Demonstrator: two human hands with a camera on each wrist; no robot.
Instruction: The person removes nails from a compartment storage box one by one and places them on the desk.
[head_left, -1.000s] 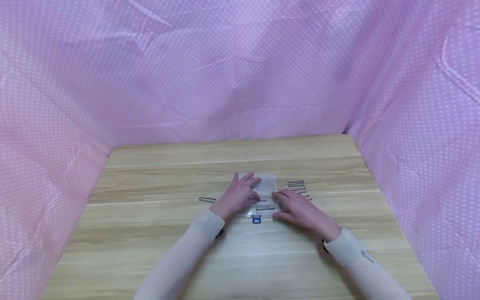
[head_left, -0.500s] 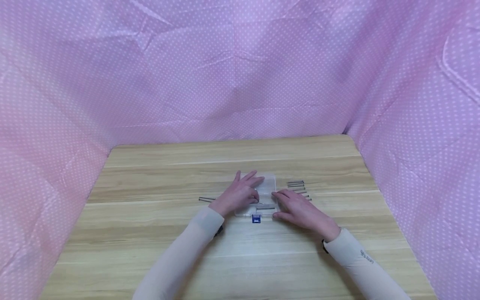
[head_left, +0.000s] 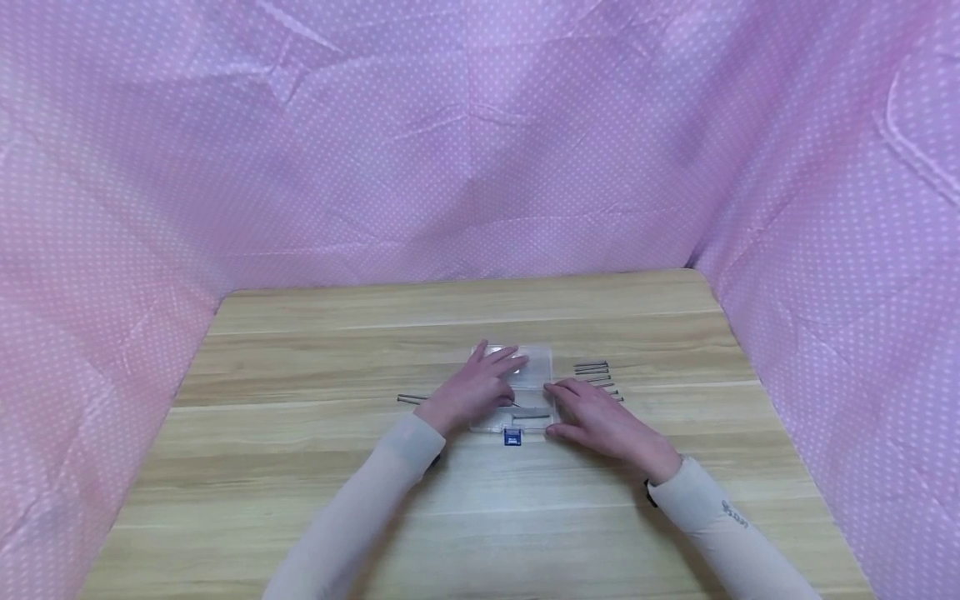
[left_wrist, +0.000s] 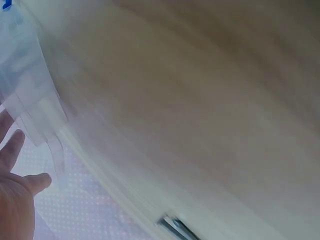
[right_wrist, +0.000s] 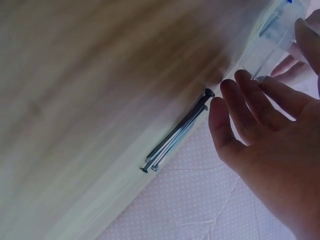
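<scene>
A clear plastic box lies on the table with its lid folded back and a blue latch at the front. Over the box, my left hand pinches a nail between thumb and index finger, mostly hidden by the hand. Its other fingers spread above the lid. One nail lies in the front right part of the box. My right hand holds the box's right side, thumb toward the front and fingers near the hinge. In the right wrist view, the box sits beside those fingertips.
Several loose nails lie in a rough column right of the box, partly behind my right hand. Two more nails lie left of my left wrist. Pink dotted cloth surrounds the wooden table at the back and sides.
My left hand has shifted slightly left and back, and the nail in its fingers has tilted and drawn left inside the box. My right hand has kept its place.
</scene>
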